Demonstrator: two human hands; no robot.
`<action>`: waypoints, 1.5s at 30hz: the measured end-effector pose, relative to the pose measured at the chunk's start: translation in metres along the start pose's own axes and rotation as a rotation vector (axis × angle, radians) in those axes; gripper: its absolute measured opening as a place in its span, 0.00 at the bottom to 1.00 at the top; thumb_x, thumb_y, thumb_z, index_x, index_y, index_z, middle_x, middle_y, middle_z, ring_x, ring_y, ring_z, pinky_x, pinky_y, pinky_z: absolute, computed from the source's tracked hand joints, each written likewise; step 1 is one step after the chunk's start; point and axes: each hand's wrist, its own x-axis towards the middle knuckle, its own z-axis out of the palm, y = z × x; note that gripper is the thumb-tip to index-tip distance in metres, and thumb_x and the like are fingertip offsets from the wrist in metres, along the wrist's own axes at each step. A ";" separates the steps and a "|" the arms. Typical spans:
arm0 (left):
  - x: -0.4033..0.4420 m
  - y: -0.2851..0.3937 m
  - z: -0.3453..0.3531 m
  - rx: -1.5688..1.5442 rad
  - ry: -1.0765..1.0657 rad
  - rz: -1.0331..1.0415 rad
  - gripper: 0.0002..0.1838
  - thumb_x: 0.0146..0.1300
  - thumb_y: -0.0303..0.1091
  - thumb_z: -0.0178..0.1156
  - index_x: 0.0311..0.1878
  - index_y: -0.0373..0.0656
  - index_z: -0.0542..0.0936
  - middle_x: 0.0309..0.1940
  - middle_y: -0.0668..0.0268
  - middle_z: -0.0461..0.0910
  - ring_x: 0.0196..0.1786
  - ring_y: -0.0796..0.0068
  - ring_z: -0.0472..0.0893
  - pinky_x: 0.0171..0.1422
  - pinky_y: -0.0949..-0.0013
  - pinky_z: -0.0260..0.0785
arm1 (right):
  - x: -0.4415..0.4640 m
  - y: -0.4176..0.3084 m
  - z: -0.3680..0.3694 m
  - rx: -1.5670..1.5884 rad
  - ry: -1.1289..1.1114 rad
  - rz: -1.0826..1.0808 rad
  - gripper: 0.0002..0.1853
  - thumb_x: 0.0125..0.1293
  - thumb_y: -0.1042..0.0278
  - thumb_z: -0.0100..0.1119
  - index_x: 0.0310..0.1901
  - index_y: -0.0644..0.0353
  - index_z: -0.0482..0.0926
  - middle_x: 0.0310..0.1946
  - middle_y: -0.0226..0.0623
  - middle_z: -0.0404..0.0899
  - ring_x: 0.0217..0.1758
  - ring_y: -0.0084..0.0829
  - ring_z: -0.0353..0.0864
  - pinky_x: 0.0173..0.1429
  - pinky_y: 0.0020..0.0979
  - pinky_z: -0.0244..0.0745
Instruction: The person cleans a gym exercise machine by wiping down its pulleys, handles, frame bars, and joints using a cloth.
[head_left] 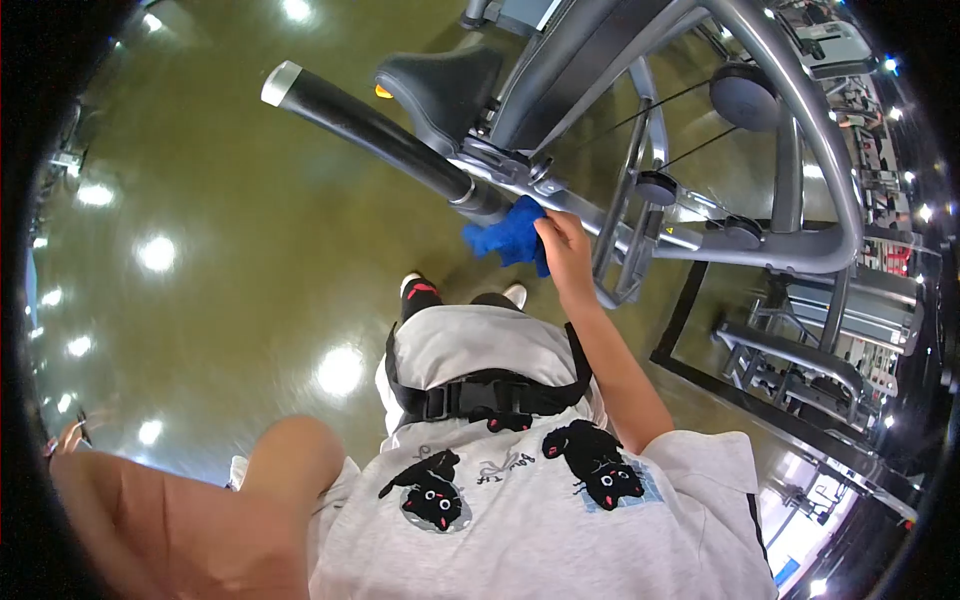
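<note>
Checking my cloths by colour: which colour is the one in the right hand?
The cloth is bright blue; it shows best in the head view.

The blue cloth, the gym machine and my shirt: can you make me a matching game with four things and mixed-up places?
Things
1. blue cloth
2. saddle-shaped seat
3. black belt
4. black cats

Places
A. on the front of the shirt
B. pinched in the right hand
C. buckled around the waist
D. on the gym machine

Right pairs: 1-B, 2-D, 3-C, 4-A
</note>
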 end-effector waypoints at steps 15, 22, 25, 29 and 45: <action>0.014 -0.041 0.027 0.243 0.232 0.466 0.16 0.66 0.52 0.52 0.46 0.52 0.78 0.36 0.64 0.77 0.37 0.74 0.74 0.35 0.73 0.61 | 0.000 -0.006 0.002 -0.029 0.027 -0.001 0.14 0.57 0.67 0.61 0.43 0.65 0.80 0.38 0.41 0.74 0.39 0.34 0.75 0.45 0.30 0.70; -0.033 -0.161 0.035 0.443 -0.022 -0.467 0.03 0.57 0.22 0.56 0.33 0.36 0.78 0.28 0.63 0.78 0.32 0.70 0.76 0.38 0.73 0.68 | -0.001 -0.002 0.005 -0.033 0.052 -0.051 0.13 0.57 0.67 0.61 0.42 0.65 0.80 0.39 0.42 0.74 0.40 0.34 0.75 0.46 0.30 0.70; -0.095 -0.246 0.053 0.351 -0.289 -0.852 0.07 0.60 0.30 0.58 0.38 0.37 0.78 0.34 0.59 0.81 0.34 0.67 0.80 0.38 0.69 0.71 | -0.004 -0.004 0.007 -0.026 0.055 -0.020 0.13 0.57 0.67 0.61 0.42 0.64 0.80 0.40 0.43 0.74 0.42 0.37 0.75 0.48 0.32 0.69; -0.128 -0.292 0.077 0.351 -0.508 -1.028 0.16 0.63 0.37 0.57 0.49 0.38 0.74 0.39 0.55 0.82 0.40 0.59 0.82 0.42 0.63 0.72 | -0.007 -0.008 0.007 -0.125 0.032 -0.091 0.15 0.57 0.65 0.61 0.43 0.64 0.80 0.41 0.44 0.73 0.46 0.42 0.73 0.53 0.35 0.67; -0.130 -0.330 0.092 -0.014 0.187 -0.914 0.29 0.62 0.26 0.56 0.66 0.37 0.59 0.49 0.53 0.77 0.53 0.67 0.78 0.52 0.67 0.71 | -0.023 -0.042 0.025 -0.566 -0.160 -0.464 0.28 0.63 0.60 0.55 0.63 0.59 0.64 0.58 0.50 0.63 0.60 0.50 0.65 0.65 0.49 0.56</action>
